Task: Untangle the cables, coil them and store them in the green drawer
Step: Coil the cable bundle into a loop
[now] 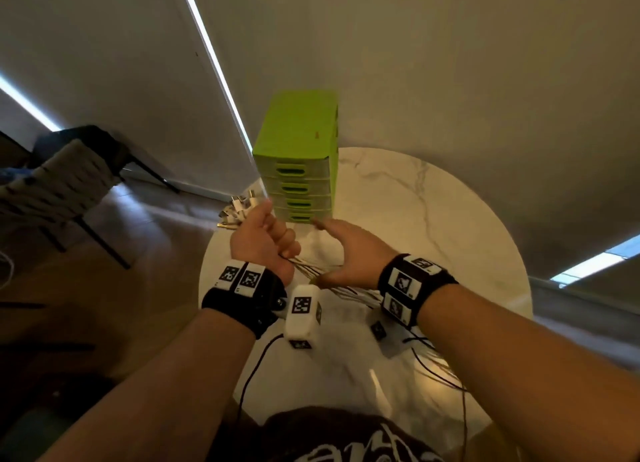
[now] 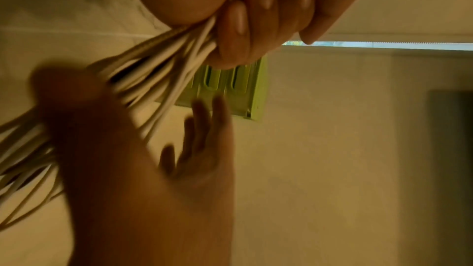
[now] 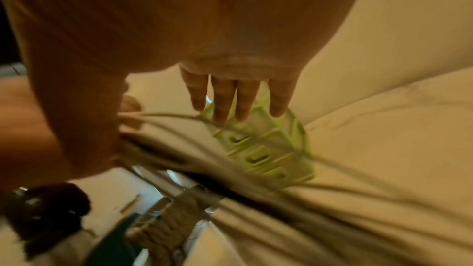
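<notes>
Cables (image 1: 313, 266) blurred, partly hidden behind hands (image 1: 263, 240)

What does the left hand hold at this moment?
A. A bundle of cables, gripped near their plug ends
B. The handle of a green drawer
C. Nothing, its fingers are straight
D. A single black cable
A: the left hand curls round the cables, plugs sticking out past it.

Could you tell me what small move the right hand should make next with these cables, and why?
Probably close the right hand on the cables just below the left hand and run down them: the left grip bunches their plug ends, while the right hand lies open beside the loose strands.
</notes>
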The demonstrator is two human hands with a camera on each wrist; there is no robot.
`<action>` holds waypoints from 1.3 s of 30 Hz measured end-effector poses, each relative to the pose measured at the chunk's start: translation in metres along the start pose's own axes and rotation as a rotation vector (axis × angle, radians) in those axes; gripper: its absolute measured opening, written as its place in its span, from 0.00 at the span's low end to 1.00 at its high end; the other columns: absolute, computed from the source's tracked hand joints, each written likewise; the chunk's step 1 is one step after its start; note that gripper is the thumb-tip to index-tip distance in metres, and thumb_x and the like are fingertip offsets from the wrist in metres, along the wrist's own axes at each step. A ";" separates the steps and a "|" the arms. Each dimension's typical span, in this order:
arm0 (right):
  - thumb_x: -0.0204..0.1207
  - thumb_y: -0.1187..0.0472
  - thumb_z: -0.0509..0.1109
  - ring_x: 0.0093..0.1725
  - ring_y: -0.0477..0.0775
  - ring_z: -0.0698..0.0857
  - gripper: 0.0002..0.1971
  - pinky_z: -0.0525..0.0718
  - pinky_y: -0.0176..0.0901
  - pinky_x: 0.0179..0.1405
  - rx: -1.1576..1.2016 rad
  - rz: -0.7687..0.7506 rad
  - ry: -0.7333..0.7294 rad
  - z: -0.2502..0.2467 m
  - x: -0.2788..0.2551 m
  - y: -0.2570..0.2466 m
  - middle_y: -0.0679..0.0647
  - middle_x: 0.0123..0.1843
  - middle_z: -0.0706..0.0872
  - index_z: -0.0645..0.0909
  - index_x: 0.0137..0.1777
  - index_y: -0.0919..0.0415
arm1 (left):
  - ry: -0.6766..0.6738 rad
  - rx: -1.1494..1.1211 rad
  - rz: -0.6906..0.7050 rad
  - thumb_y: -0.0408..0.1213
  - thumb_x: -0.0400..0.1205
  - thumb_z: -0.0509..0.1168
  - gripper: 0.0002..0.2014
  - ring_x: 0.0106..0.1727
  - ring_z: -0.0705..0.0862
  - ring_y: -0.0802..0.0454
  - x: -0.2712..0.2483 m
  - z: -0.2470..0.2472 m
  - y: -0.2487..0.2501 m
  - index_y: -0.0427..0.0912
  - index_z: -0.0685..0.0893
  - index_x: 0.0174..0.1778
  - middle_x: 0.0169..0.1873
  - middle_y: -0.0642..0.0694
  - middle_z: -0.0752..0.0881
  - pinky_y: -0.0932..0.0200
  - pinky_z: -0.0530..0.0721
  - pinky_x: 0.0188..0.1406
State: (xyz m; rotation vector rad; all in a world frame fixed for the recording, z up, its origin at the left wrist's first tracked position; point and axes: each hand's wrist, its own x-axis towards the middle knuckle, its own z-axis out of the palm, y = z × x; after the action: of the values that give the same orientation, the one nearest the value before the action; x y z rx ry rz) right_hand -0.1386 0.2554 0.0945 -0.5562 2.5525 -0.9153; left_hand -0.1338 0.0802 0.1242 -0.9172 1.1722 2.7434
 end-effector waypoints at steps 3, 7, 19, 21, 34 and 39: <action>0.77 0.52 0.76 0.54 0.53 0.88 0.14 0.85 0.49 0.56 0.143 0.047 -0.154 0.020 0.002 -0.017 0.54 0.57 0.91 0.85 0.62 0.51 | -0.022 -0.028 -0.016 0.44 0.84 0.66 0.24 0.19 0.53 0.54 -0.008 0.010 -0.005 0.51 0.61 0.26 0.20 0.53 0.57 0.63 0.57 0.16; 0.83 0.42 0.68 0.43 0.53 0.85 0.15 0.84 0.49 0.49 0.205 0.164 -0.158 0.040 -0.017 0.014 0.54 0.46 0.90 0.87 0.51 0.53 | 0.018 -0.091 -0.005 0.49 0.87 0.61 0.25 0.17 0.57 0.54 0.004 0.001 0.014 0.51 0.59 0.27 0.18 0.53 0.58 0.63 0.60 0.18; 0.87 0.36 0.56 0.29 0.48 0.75 0.28 0.71 0.41 0.33 0.047 0.205 -0.106 -0.028 0.005 -0.021 0.49 0.30 0.79 0.81 0.38 0.57 | 0.179 0.398 -0.412 0.70 0.77 0.67 0.34 0.44 0.85 0.40 0.047 -0.074 -0.011 0.35 0.89 0.45 0.39 0.39 0.86 0.44 0.83 0.50; 0.87 0.35 0.55 0.31 0.48 0.76 0.30 0.70 0.40 0.33 -0.008 0.221 -0.111 -0.033 0.011 -0.025 0.50 0.32 0.81 0.85 0.44 0.61 | 0.158 0.459 -0.453 0.79 0.68 0.68 0.41 0.44 0.82 0.39 0.047 -0.083 -0.008 0.36 0.88 0.41 0.38 0.40 0.83 0.45 0.83 0.49; 0.84 0.33 0.60 0.23 0.53 0.68 0.28 0.67 0.43 0.26 0.184 0.385 -0.143 -0.043 0.020 -0.025 0.49 0.23 0.74 0.79 0.33 0.55 | -0.651 1.220 0.362 0.49 0.68 0.81 0.29 0.56 0.89 0.55 0.050 -0.037 -0.022 0.53 0.84 0.65 0.56 0.52 0.90 0.54 0.88 0.58; 0.84 0.34 0.60 0.23 0.52 0.67 0.27 0.67 0.42 0.24 0.222 0.354 -0.075 -0.053 0.004 -0.023 0.49 0.23 0.73 0.79 0.35 0.55 | -0.642 1.119 0.176 0.42 0.83 0.73 0.10 0.31 0.86 0.49 0.044 -0.024 -0.030 0.39 0.89 0.53 0.36 0.35 0.91 0.55 0.81 0.31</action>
State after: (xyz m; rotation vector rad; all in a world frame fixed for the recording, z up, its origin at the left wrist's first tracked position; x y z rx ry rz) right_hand -0.1611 0.2648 0.1471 -0.0675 2.3374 -1.0047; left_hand -0.1510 0.0769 0.0682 0.1811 2.1721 1.6541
